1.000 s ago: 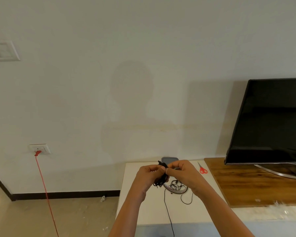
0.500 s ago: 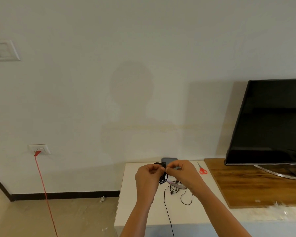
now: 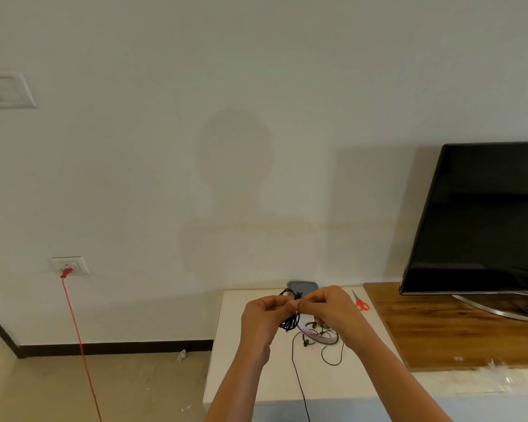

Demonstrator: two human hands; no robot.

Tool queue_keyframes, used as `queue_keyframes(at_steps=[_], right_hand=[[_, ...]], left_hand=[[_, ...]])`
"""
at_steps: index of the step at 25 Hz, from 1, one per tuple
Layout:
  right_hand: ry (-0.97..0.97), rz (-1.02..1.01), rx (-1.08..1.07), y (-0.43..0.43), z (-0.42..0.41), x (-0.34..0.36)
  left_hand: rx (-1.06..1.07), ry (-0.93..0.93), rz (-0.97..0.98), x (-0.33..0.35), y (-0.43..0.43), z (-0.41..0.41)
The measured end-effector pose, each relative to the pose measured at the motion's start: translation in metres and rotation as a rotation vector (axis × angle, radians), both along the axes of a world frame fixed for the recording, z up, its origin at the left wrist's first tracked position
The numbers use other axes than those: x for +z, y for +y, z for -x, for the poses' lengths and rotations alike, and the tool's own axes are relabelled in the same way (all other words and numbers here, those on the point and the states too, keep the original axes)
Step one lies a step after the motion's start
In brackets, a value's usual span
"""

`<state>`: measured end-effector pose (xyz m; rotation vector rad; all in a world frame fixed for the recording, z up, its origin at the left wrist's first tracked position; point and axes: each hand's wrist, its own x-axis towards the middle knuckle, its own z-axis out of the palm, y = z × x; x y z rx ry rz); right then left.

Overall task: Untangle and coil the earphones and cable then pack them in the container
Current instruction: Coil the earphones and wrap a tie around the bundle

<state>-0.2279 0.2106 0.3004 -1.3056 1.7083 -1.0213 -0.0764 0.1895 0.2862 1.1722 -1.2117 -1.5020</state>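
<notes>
While hands (image 3: 261, 315) (image 3: 329, 309) pinch cable (image 3: 290, 323), near table's (image 3: 241, 376) left edge

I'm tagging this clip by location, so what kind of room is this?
Probably a home living room: a flat-screen television stands on a wooden board atop a white cabinet, with a wall socket nearby.

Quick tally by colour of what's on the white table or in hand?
Black: 2, the held cable bundle and the earphones on the table.
Red: 1, the scissors.
Grey: 1, the container.
White: 1, the ring.
Total: 5.
</notes>
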Motion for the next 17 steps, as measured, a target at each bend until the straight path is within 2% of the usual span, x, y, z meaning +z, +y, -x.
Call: queue_keyframes(at_steps=[6, 11, 17], right_hand=[[0.081, 0.034, 0.003, 0.002, -0.005, 0.0], [0.049, 0.117, -0.045, 0.006, -0.008, -0.003], [0.171, 0.138, -0.056, 0.003, -0.009, -0.01]], left_hand=[[-0.002, 0.028, -0.048, -0.001, 0.0, -0.003], [-0.009, 0.116, -0.137, 0.001, 0.005, -0.003], [0.023, 0.153, -0.168, -0.004, 0.009, 0.0]])
